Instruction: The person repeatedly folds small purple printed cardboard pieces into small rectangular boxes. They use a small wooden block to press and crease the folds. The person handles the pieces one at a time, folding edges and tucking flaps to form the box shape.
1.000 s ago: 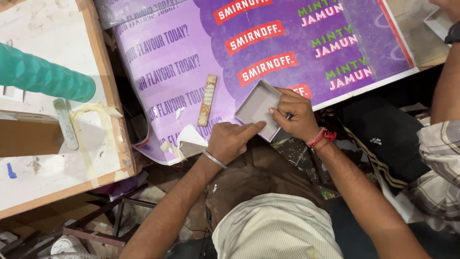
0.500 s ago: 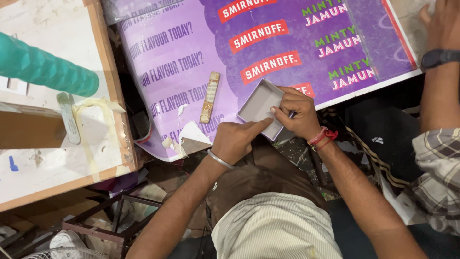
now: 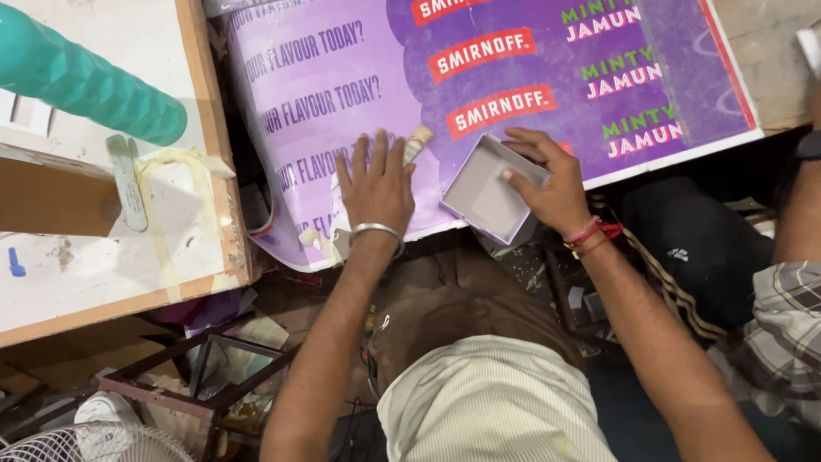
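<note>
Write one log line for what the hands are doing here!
left hand: flat on purple sheet, over wooden stick | right hand: holds small grey box at sheet edge | another person's arm: at right

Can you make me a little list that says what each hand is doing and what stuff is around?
left hand: flat, fingers spread, on the purple printed sheet, covering most of a small tan stick
right hand: holding a small open grey box at the sheet's edge
left wrist: metal bangle
right wrist: red thread
far left: teal ridged roll on a white board
bottom left: white fan
</note>
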